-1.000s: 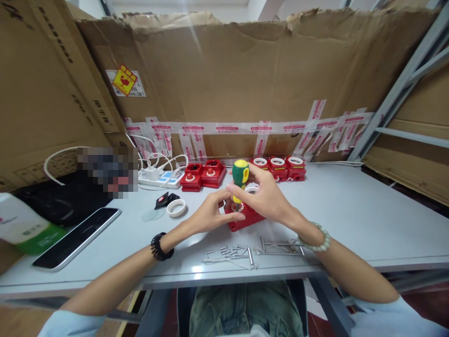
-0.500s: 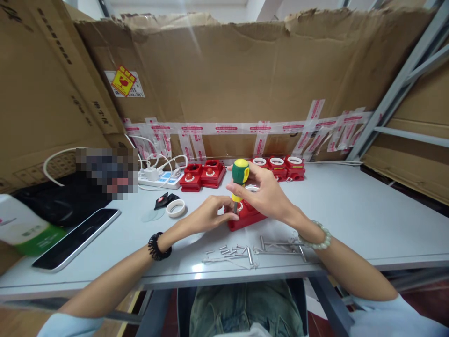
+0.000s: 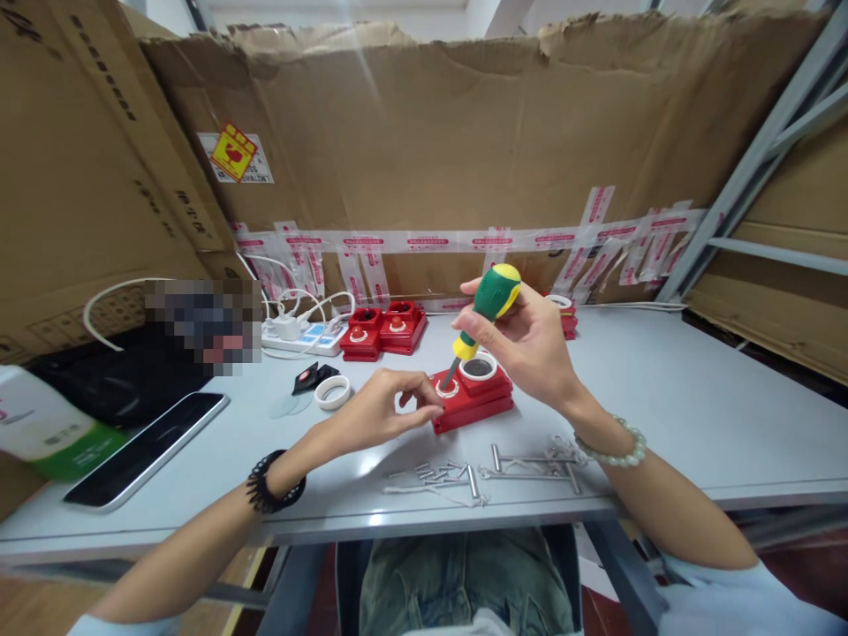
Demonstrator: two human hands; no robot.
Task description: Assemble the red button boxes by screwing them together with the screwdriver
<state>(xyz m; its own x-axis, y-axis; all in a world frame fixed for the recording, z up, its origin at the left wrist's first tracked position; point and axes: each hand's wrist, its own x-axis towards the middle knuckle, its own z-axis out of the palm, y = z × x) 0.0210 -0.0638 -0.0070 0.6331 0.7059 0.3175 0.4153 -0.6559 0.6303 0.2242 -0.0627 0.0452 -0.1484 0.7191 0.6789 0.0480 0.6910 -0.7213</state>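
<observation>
My right hand (image 3: 530,340) grips a green-and-yellow screwdriver (image 3: 496,296), its shaft slanting down to the left. The shaft's lower end is over the round white-ringed part of a red box (image 3: 480,405), which also carries a white ring (image 3: 478,367) around a dark mesh disc. At the box's left edge is my left hand (image 3: 390,408), thumb and index fingertips pinched together; whatever lies between them is too small to make out. Several small screws (image 3: 437,473) and metal rods with white string (image 3: 533,468) lie in front of the box.
Two more red boxes (image 3: 381,334) stand by a white power strip (image 3: 311,337); another (image 3: 566,322) is partly behind my right hand. To the left are a loose white ring (image 3: 332,393), clear discs (image 3: 291,405), a phone (image 3: 149,450) and a green-and-white package (image 3: 53,433). Cardboard (image 3: 450,132) walls the back.
The screwdriver has gone from upright to tilted, its handle swinging up and right with my right hand. My left fingers have moved slightly left and down, off the screwdriver's shaft.
</observation>
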